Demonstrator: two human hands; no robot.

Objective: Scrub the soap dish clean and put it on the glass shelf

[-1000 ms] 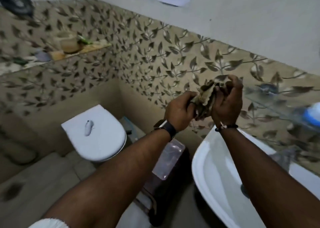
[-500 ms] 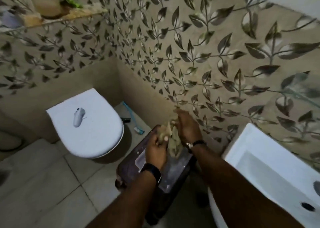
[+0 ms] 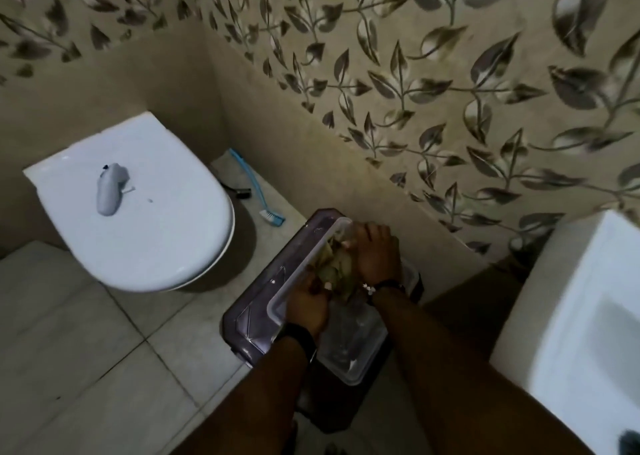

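Bathrm: L hand [image 3: 306, 304], R hand [image 3: 375, 253], rag [image 3: 334, 264] in box [image 3: 349, 347].

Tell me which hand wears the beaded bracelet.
The right hand, nearer the wall: a beaded bracelet circles its wrist. The left hand, holding the cloth, wears a plain dark watch band instead.

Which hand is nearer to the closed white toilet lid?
Left. Both hands hold a crumpled tan cloth in a clear plastic tub: the left hand on the side facing the white toilet lid, the right hand on the side away from it.
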